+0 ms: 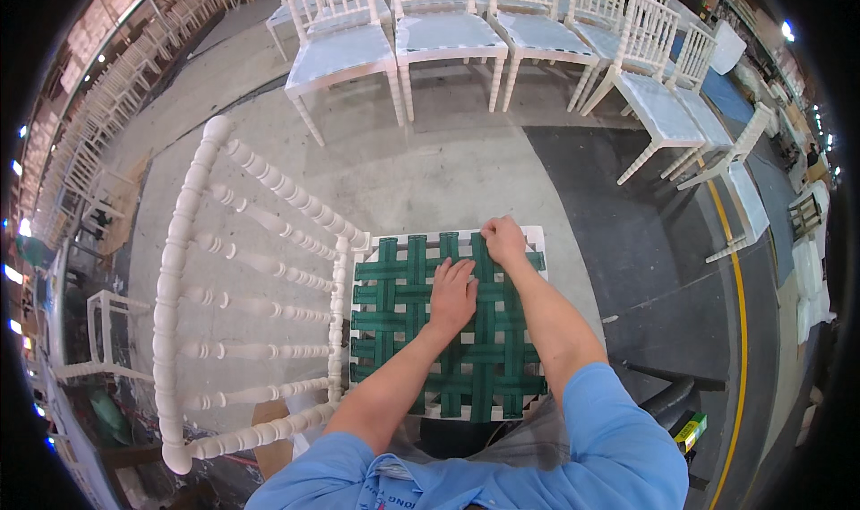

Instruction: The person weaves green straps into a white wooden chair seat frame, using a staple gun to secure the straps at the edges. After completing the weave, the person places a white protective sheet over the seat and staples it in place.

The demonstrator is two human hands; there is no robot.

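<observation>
The left arm reaches out and leans to the right. The left hand is laid out flat, palm down, its fingers a bit apart and pointing away. The right arm reaches farther and leans to the left. The right hand is curled in; it may be pinching, but its tips are hard to see. The hands are near, not touching.
</observation>
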